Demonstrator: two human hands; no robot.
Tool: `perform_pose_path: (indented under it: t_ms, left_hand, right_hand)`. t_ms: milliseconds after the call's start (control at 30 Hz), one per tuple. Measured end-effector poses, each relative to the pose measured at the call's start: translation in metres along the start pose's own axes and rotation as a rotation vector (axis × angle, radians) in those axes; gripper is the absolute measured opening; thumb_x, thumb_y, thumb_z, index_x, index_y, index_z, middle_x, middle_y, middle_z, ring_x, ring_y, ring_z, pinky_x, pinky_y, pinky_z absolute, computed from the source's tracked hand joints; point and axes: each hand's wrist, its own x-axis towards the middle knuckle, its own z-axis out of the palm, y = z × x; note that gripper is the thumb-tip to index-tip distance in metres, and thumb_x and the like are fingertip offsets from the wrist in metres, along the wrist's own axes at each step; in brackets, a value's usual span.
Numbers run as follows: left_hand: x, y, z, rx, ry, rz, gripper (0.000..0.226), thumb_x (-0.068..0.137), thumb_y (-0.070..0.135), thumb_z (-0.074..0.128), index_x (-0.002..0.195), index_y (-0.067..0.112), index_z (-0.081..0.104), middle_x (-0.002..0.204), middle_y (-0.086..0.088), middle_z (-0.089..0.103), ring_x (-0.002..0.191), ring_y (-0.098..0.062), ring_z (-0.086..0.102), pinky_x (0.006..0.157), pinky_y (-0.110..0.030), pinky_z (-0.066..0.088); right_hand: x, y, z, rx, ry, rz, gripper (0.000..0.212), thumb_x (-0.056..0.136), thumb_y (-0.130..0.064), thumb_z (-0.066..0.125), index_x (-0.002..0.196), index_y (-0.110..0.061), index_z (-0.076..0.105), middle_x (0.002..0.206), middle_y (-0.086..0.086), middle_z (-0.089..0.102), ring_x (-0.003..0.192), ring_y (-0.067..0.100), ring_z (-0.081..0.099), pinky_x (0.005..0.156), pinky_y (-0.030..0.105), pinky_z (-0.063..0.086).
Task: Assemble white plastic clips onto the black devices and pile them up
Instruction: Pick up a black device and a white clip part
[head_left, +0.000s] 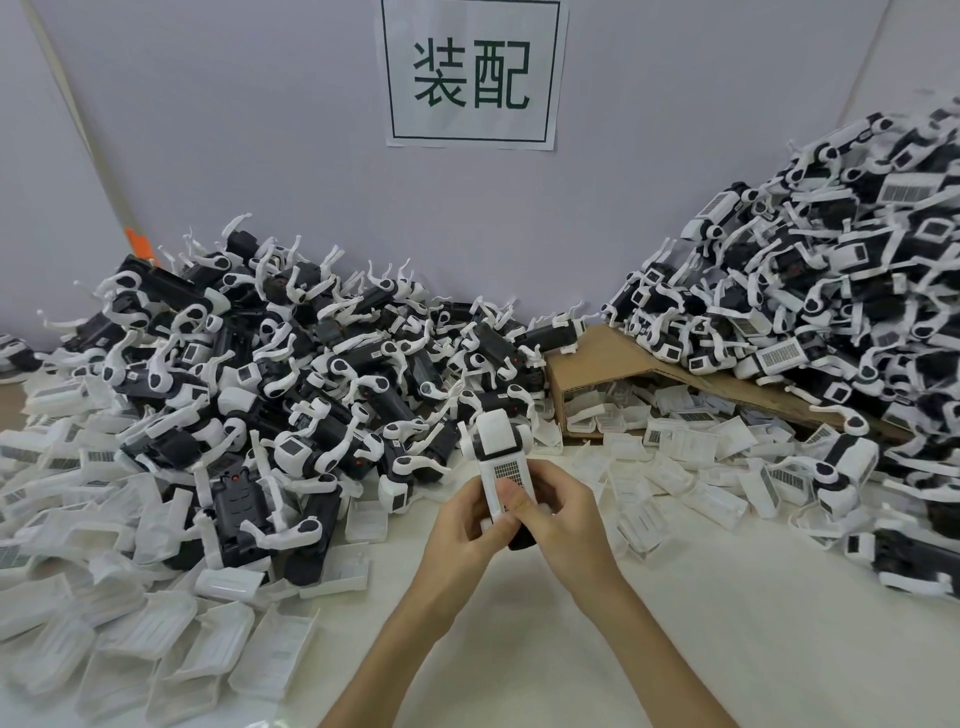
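Note:
Both hands hold one black device (521, 538) with a white plastic clip (501, 452) over it, upright above the table's middle. My left hand (465, 525) grips its lower left side. My right hand (558, 514) wraps the right side, thumb pressing the clip's face below its grid label. Most of the black body is hidden by my fingers. A heap of black devices with white arms (270, 353) covers the left. A taller pile of devices with clips fitted (810, 312) rises at the right.
Loose white clips (156, 639) lie scattered front left and more (691, 447) spill from a tipped cardboard box (613, 358). A paper sign (470, 73) hangs on the grey wall. The white tabletop (727, 649) shows in front.

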Motion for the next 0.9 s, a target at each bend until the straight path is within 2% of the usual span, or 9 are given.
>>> perform_pose_path:
  t_ms: [133, 300, 400, 500, 667, 800, 900]
  left_hand:
    - [0.002, 0.000, 0.004, -0.024, 0.041, -0.019, 0.027, 0.090, 0.018, 0.065, 0.117, 0.014, 0.065, 0.102, -0.006, 0.076, 0.093, -0.020, 0.073, 0.074, -0.024, 0.057]
    - [0.008, -0.002, 0.005, -0.018, 0.043, -0.029, 0.022, 0.098, 0.005, 0.063, 0.117, 0.015, 0.066, 0.101, -0.007, 0.076, 0.095, -0.022, 0.074, 0.075, -0.026, 0.058]
    - [0.009, -0.002, 0.003, -0.020, 0.063, -0.033, 0.026, 0.096, 0.003, 0.062, 0.119, 0.015, 0.065, 0.102, -0.005, 0.076, 0.097, -0.021, 0.074, 0.075, -0.026, 0.059]
    - [0.010, -0.002, -0.001, -0.023, 0.084, -0.045, 0.030, 0.096, -0.003, 0.062, 0.120, 0.016, 0.064, 0.100, -0.004, 0.077, 0.095, -0.020, 0.074, 0.074, -0.026, 0.058]
    - [0.008, 0.001, 0.000, -0.059, 0.071, -0.062, 0.029, 0.097, 0.006, 0.063, 0.125, 0.013, 0.062, 0.106, -0.006, 0.076, 0.100, -0.021, 0.073, 0.075, -0.027, 0.058]
    - [0.008, 0.002, 0.003, -0.069, 0.011, -0.071, 0.033, 0.094, 0.015, 0.066, 0.126, 0.014, 0.061, 0.108, -0.004, 0.076, 0.104, -0.019, 0.073, 0.078, -0.025, 0.058]
    - [0.007, 0.000, 0.004, -0.053, 0.018, -0.075, 0.034, 0.088, 0.020, 0.068, 0.121, 0.017, 0.063, 0.104, -0.001, 0.076, 0.099, -0.017, 0.073, 0.076, -0.026, 0.058]
  right_hand:
    - [0.004, 0.002, -0.005, -0.102, -0.015, -0.031, 0.011, 0.092, -0.026, 0.072, 0.103, -0.030, 0.071, 0.094, -0.008, 0.076, 0.092, 0.009, 0.071, 0.075, 0.019, 0.054]
    - [0.004, 0.006, -0.007, -0.146, 0.013, -0.060, 0.015, 0.088, -0.039, 0.069, 0.103, -0.036, 0.070, 0.094, -0.015, 0.074, 0.094, -0.001, 0.067, 0.064, 0.015, 0.055]
    - [0.006, 0.008, -0.002, -0.197, 0.013, -0.096, 0.018, 0.086, -0.043, 0.066, 0.103, -0.039, 0.068, 0.093, -0.020, 0.073, 0.091, -0.004, 0.065, 0.065, 0.009, 0.051]
    - [0.008, 0.009, 0.002, -0.218, -0.014, -0.119, 0.024, 0.086, -0.052, 0.062, 0.106, -0.040, 0.067, 0.095, -0.021, 0.073, 0.092, -0.001, 0.067, 0.071, 0.010, 0.050]
    - [0.008, 0.009, 0.001, -0.241, -0.012, -0.161, 0.026, 0.085, -0.059, 0.056, 0.103, -0.044, 0.066, 0.094, -0.021, 0.074, 0.089, 0.001, 0.069, 0.072, 0.011, 0.050]
    - [0.007, 0.008, -0.003, -0.230, 0.007, -0.153, 0.022, 0.085, -0.057, 0.059, 0.100, -0.044, 0.067, 0.092, -0.021, 0.074, 0.089, 0.000, 0.069, 0.068, 0.010, 0.051]
    - [0.007, 0.010, -0.008, -0.247, -0.002, -0.124, 0.016, 0.085, -0.049, 0.064, 0.099, -0.043, 0.067, 0.093, -0.022, 0.073, 0.091, -0.001, 0.067, 0.074, 0.008, 0.047]
